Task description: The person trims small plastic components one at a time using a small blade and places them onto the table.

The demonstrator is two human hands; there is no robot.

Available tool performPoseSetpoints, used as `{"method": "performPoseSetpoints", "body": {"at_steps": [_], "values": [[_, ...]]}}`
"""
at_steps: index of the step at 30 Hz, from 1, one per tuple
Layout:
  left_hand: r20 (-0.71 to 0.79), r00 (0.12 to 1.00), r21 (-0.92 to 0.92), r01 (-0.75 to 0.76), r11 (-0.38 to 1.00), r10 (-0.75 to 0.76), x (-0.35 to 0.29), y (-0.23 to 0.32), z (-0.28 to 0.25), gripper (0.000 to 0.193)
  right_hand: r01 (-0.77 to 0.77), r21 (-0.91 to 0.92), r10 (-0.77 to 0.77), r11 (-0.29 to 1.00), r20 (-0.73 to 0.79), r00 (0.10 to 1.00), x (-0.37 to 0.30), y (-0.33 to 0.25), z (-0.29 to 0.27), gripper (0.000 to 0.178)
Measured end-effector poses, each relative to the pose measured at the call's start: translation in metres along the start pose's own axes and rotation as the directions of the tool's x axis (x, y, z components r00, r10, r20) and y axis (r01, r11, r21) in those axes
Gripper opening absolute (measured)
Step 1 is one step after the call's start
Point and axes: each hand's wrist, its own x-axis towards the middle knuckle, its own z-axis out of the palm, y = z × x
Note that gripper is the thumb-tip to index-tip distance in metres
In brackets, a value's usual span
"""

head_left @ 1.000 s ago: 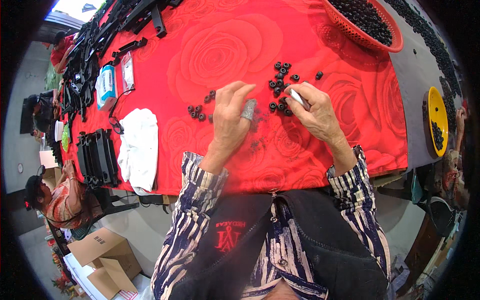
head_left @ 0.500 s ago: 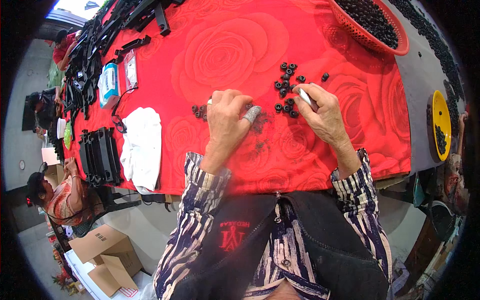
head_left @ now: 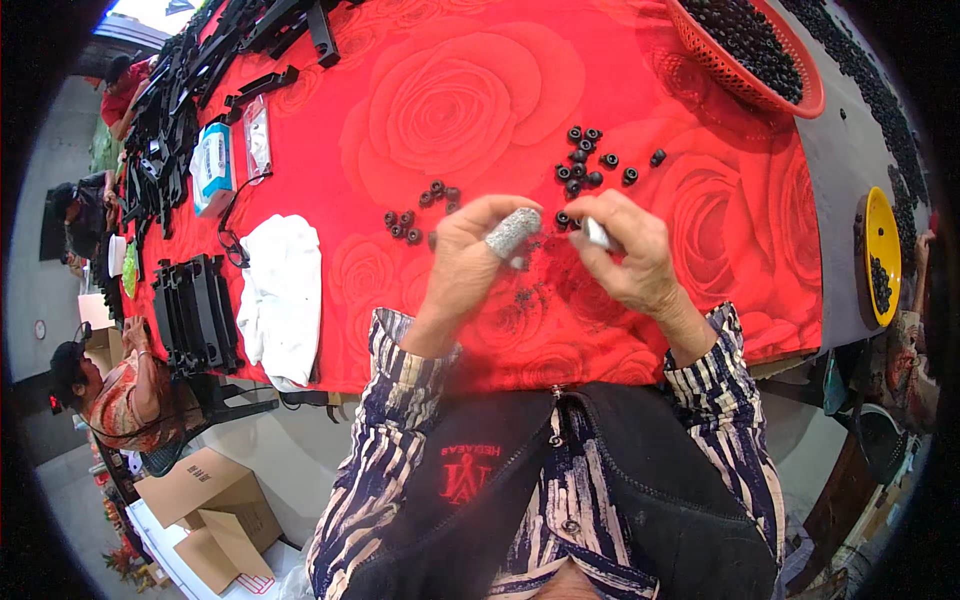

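My left hand (head_left: 468, 262) is raised over the red cloth, its thumb wrapped in a grey covering. Thumb and fingers pinch together, slightly blurred, so what they hold is hidden. My right hand (head_left: 637, 262) grips a small whitish tool (head_left: 597, 234) whose far end is covered by the fingers. Close to its fingertips lie small black ring-shaped parts (head_left: 563, 218). Beyond it sits a loose cluster of similar black parts (head_left: 580, 157), and another black group (head_left: 405, 226) lies left of my left hand. Dark crumbs (head_left: 527, 297) are scattered between my hands.
A red basket (head_left: 812, 97) full of black parts stands far right, with a yellow dish (head_left: 882, 225) nearer. At left are a white cloth (head_left: 282, 300), a blue-white box (head_left: 213, 170), stacked black bars (head_left: 197, 315) and a long pile of black pieces (head_left: 165, 150). Other people sit along the left side.
My left hand has moved right and lifted, uncovering black parts beneath it. My right hand has shifted slightly left and nearer to me, exposing another black part beyond it.
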Motion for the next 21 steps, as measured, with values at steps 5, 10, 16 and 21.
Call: {"method": "performPoseSetpoints", "body": {"at_steps": [5,10,16,21], "values": [[0.116,0.986,-0.199,0.140,0.970,-0.119,-0.001,-0.012,0.002,0.019,0.105,0.005,-0.105,0.994,-0.012,0.994,-0.005,0.002,0.013,0.033],[0.153,0.976,-0.263,0.191,0.946,-0.155,-0.002,-0.007,0.005,0.024,0.149,-0.018,-0.149,0.989,0.000,0.989,-0.005,0.002,0.011,0.040],[0.184,0.962,-0.338,0.256,0.906,-0.204,-0.004,-0.009,0.007,0.025,0.163,-0.042,-0.165,0.986,-0.060,0.984,-0.004,-0.001,0.013,0.042],[0.337,0.898,-0.172,0.355,0.919,-0.284,-0.004,0.002,-0.005,0.020,0.080,0.120,-0.097,0.990,0.149,0.984,-0.002,-0.001,0.001,0.036]]}}
